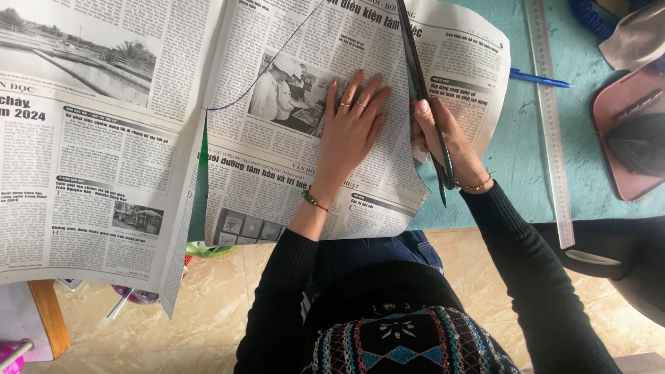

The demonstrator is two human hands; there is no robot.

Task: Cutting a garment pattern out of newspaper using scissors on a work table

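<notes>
Newspaper (277, 138) pinned by flat, spread left hand (352, 128); right hand (440, 142) grips one pair of scissors (422, 90).

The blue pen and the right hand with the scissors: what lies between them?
In the head view, only the newspaper's right edge and bare teal table separate the blue pen from the right hand holding scissors.

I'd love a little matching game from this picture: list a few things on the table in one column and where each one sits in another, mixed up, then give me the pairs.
Things:
1. scissors
2. blue pen
3. ruler
4. left hand

Places:
A. flat on the newspaper, beside a photo
B. in the right hand, blades across the page
C. on the teal table, long edge running away from the person
D. poking out from under the ruler, beside the newspaper

Pairs: 1-B, 2-D, 3-C, 4-A
</notes>
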